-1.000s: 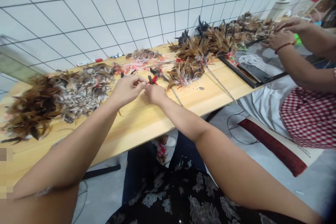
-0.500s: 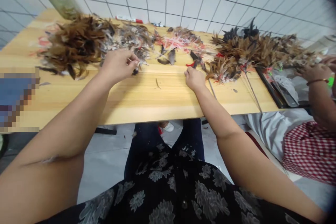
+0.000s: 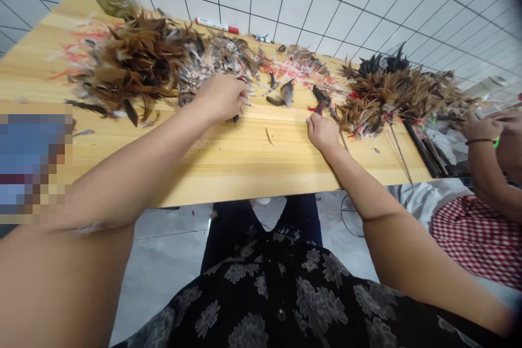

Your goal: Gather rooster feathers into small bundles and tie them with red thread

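Left hand (image 3: 222, 98) curled into the feathers (image 3: 212, 62) heaped on the table (image 3: 228, 157); grip could not be told. Right hand (image 3: 322, 131) fisted on bare wood. Feathers looked light, soft and easily scattered, best pinched at the stiff quill.

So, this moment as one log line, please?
left hand: fingers curled at edge of grey-brown loose feather pile, grip unclear | right hand: closed fist on pale wooden table, beside brown feather duster

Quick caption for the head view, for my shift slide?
Left hand at the edge of a loose feather pile, right hand curled on the wooden table beside bundled feather dusters.
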Demonstrator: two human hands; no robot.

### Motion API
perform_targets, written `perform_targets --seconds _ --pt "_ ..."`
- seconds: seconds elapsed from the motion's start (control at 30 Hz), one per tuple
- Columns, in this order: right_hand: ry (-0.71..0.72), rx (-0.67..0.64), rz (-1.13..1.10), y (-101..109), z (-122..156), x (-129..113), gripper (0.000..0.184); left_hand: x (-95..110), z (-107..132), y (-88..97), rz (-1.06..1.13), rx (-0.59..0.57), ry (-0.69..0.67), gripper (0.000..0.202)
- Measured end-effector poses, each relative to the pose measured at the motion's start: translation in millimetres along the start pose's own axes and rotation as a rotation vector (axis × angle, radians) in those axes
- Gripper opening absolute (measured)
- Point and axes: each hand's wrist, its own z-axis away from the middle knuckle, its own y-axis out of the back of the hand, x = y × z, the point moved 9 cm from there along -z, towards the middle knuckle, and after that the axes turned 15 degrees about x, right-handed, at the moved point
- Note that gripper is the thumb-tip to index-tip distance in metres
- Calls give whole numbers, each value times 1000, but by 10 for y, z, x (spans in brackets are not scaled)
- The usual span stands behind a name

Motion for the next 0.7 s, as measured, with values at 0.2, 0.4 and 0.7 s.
perform_targets --seconds 0.2,0.4,0.7 --pt "98 -47 39 53 30 -108 56 550 -226 -293 89 -53 -46 23" --pt "130 -33 -17 3 49 -116 59 875 -308 -608 -34 -139 -21 50" --pt "31 72 -217 -31 23 -17 48 1208 -445 -1149 58 -133 -111 42"
